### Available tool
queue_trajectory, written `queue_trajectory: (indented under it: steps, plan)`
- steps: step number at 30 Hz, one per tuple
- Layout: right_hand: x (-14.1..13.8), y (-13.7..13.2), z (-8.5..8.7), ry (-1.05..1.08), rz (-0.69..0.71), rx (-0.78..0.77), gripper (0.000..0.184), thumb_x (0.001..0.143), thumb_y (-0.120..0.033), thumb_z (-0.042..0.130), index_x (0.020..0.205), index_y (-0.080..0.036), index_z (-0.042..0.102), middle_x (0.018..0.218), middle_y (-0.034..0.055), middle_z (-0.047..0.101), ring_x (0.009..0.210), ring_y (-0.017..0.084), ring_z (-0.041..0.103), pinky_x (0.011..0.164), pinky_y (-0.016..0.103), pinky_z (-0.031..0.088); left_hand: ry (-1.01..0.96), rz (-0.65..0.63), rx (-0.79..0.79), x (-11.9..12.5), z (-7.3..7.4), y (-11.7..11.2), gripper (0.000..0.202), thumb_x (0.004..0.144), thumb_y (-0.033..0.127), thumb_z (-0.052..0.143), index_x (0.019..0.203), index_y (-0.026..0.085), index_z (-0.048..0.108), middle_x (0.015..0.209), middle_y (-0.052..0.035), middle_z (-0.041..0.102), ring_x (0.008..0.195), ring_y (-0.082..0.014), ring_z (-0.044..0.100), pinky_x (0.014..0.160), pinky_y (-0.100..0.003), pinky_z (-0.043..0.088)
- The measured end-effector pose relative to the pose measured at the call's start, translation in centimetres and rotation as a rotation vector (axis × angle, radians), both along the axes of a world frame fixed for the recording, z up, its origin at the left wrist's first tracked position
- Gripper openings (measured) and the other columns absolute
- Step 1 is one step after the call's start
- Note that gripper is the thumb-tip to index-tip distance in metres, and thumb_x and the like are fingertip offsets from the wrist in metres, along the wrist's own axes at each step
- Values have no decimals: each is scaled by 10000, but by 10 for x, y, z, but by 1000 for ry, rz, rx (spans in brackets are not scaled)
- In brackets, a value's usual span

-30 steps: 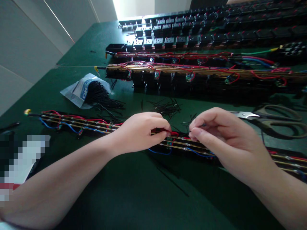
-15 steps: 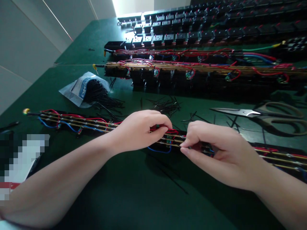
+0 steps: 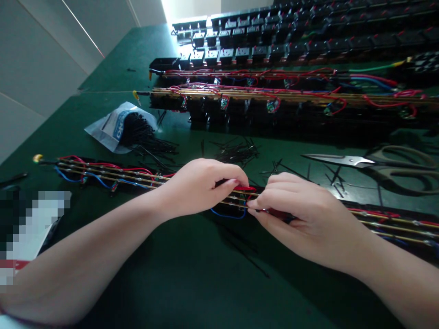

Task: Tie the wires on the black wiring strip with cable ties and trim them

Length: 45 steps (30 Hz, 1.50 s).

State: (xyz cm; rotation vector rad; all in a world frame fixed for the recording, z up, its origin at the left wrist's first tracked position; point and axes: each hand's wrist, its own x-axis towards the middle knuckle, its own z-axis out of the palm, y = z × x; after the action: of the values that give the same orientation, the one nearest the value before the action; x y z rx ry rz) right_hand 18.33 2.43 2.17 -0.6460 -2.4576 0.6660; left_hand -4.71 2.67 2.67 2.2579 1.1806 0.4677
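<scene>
A long wired strip (image 3: 113, 172) with brass rods and red and blue wires runs across the table under both hands. My left hand (image 3: 202, 185) lies over its middle, thumb and forefinger closed on a red wire (image 3: 247, 188). Just to the right, my right hand (image 3: 305, 214) is closed in a pinch at the front brass rod; what lies between its fingertips is too small to make out. A loop of blue wire (image 3: 228, 216) hangs from the strip's near side, between the hands. The fingers hide part of the strip.
Behind the strip lie an open plastic bag (image 3: 118, 128) of black cable ties, a loose pile of cable ties (image 3: 238, 151) and scissors (image 3: 373, 164). Several more wired black strips (image 3: 260, 93) fill the back. One loose tie (image 3: 252, 264) lies in front.
My right hand has moved a little left along the strip, closer to my left hand. The left hand has barely shifted and keeps its pinch.
</scene>
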Motion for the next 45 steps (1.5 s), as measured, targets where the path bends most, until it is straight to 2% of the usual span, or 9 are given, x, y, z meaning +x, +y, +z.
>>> queue_trajectory:
  steps: [5,8,13,18,20,26,30,37,45]
  plan:
    - [-1,1,-3,-23,-24,56,216,952,-64,546,841,-184,688,690,7,663,657,151,555,639,308,419,-70,11,-24,0,-1,0,252,1004,123,542,1095,216,758,1079,38,805,974,-111,743,845,-197,531]
    - [-1,1,-3,-51,-31,57,224,963,-77,532,859,-186,698,699,12,673,665,153,566,634,310,420,-131,32,-72,-1,-2,0,248,1004,149,570,1196,225,709,1111,30,792,985,-110,755,801,-185,550]
    - [-3,2,-3,-78,-63,52,220,969,-96,536,870,-187,710,740,29,711,694,168,606,637,314,441,-273,61,-115,-4,-4,-1,365,968,130,637,1324,214,623,1010,32,798,977,-104,773,892,-188,575]
    - [-4,1,-3,-63,-111,20,183,963,-123,567,888,-187,722,749,33,696,688,167,625,611,298,456,-249,70,-69,-1,-2,0,97,931,139,690,983,191,754,935,40,787,851,-84,738,734,-150,535]
    - [-4,1,-2,-47,-127,-10,161,964,-147,584,895,-187,725,745,33,692,678,166,629,594,291,460,-228,70,-58,0,-1,0,90,929,149,696,925,196,772,897,50,783,808,-74,717,692,-144,513]
    - [-1,2,1,-62,-155,-73,170,980,-188,592,906,-200,744,767,40,727,677,169,654,565,282,473,-194,34,-36,0,-2,0,147,946,145,665,961,210,796,932,40,800,844,-99,731,698,-171,517]
    - [0,3,2,-59,-177,-98,195,1000,-210,574,941,-213,760,799,43,750,685,170,666,561,279,481,-147,-5,34,-1,-3,0,147,960,149,659,980,198,796,957,24,811,873,-115,738,775,-203,524]
    - [0,3,0,-50,-211,-71,189,1002,-225,594,927,-205,767,757,25,735,625,144,635,528,256,434,-123,-54,111,-2,-5,-1,138,978,153,649,991,167,785,954,3,807,889,-125,727,803,-215,515]
    - [0,4,1,-96,-198,-56,188,986,-229,600,891,-198,759,759,37,740,629,157,643,518,272,452,-99,-69,132,-3,-5,-2,146,980,155,630,985,186,773,947,-4,792,896,-140,717,797,-231,509]
